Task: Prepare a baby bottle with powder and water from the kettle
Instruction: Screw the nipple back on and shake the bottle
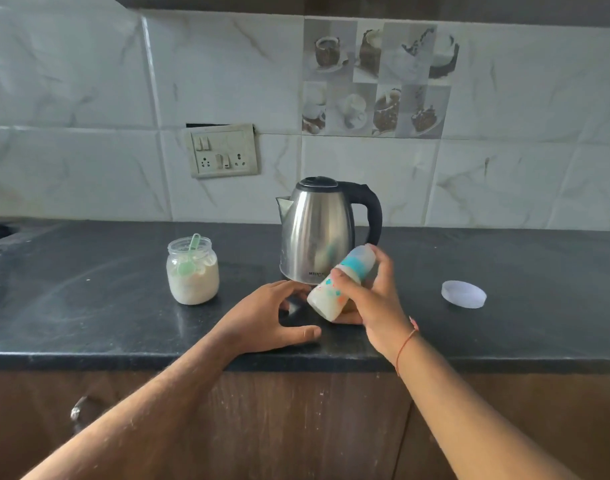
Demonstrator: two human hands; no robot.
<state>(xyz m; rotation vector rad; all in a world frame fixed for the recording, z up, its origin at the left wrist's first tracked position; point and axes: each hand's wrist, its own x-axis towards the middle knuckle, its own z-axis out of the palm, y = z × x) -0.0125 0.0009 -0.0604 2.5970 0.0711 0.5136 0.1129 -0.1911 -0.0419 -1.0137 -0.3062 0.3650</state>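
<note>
Head view, left of the kettle [317, 233]: powder jar [192, 271] uncapped. Left hand [272, 320] spread, empty. Right hand [376, 299] clasps the capped, milky baby bottle [334, 289], tilted before the kettle; mixing apparently remains. Lid [464, 294] lies right.

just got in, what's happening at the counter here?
A person is making a baby bottle. The right hand holds the capped bottle tilted in its grip, milky liquid inside. The left hand rests open on the counter beside it. The kettle stands just behind; the open powder jar with a green scoop is to the left, its lid off to the right.
</note>
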